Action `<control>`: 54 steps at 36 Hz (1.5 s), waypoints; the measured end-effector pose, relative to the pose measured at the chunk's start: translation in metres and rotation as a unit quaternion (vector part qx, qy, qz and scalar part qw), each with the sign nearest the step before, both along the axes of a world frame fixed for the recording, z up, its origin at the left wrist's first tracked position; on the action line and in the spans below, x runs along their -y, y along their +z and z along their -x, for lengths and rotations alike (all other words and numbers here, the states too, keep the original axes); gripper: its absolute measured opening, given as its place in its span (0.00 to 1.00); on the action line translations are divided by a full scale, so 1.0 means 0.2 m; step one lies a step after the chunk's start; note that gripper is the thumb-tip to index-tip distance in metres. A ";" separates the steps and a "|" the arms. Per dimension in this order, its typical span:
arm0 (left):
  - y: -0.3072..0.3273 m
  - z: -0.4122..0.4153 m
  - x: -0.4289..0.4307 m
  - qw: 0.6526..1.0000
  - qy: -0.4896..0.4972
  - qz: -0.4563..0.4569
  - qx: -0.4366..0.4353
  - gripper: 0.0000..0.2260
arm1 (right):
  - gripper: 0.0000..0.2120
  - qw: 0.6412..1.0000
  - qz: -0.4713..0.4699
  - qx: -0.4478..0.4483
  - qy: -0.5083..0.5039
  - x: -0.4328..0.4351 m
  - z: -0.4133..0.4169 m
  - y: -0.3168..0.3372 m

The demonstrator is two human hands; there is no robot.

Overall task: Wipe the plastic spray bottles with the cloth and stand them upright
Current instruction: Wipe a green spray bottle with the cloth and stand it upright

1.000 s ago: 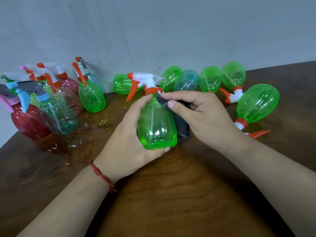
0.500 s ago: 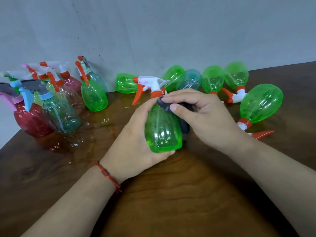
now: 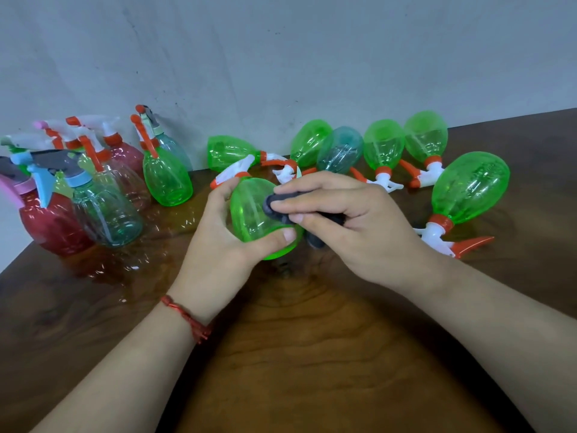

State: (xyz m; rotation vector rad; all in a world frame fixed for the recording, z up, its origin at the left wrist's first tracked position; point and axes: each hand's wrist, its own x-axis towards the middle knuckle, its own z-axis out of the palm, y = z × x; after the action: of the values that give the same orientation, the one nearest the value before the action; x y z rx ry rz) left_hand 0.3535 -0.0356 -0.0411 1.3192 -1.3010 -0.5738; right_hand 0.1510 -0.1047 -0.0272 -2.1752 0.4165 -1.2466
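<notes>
Left hand (image 3: 215, 254) grips the green spray bottle (image 3: 249, 214), right hand (image 3: 352, 226) pinches the dark cloth (image 3: 273, 207); seemingly light, slick, so hold the belly.

Far left: upright coloured plastic spray bottles (image 3: 106, 214) crowd together. Lying green plastic bottles (image 3: 384, 145) line the grey wall (image 3: 281, 57). Passage: near side of brown wooden table (image 3: 312, 354).

Only part of the held green bottle's (image 3: 249, 214) spray head shows past the left hand (image 3: 215, 245). Its right side is covered by the right hand (image 3: 359, 226), whose fingers hide most of the dark cloth (image 3: 273, 206). The picture's left edge cuts off a pink sprayer (image 3: 12, 182). Raised lettering on the rightmost green bottle (image 3: 471, 189) is too blurred to read.
</notes>
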 end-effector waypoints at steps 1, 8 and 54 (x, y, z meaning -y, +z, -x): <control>0.00 0.01 -0.01 1.000 -0.008 -0.002 0.012 0.49 | 0.12 1.000 -0.021 0.008 -0.003 0.01 0.00 0.00; 0.00 0.02 -0.04 0.985 -0.085 0.006 0.148 0.52 | 0.12 0.995 -0.093 0.025 -0.035 0.07 0.01 0.00; 0.06 0.06 -0.08 0.977 -0.147 -0.035 0.150 0.52 | 0.10 0.913 -0.370 0.162 0.054 0.09 0.02 0.03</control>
State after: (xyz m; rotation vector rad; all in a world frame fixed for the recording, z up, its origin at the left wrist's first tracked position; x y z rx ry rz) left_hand 0.3405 -0.0190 -0.0299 1.3143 -1.7574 -0.6467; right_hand 0.1473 -0.1235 -0.0219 -1.3088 0.5143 -1.1169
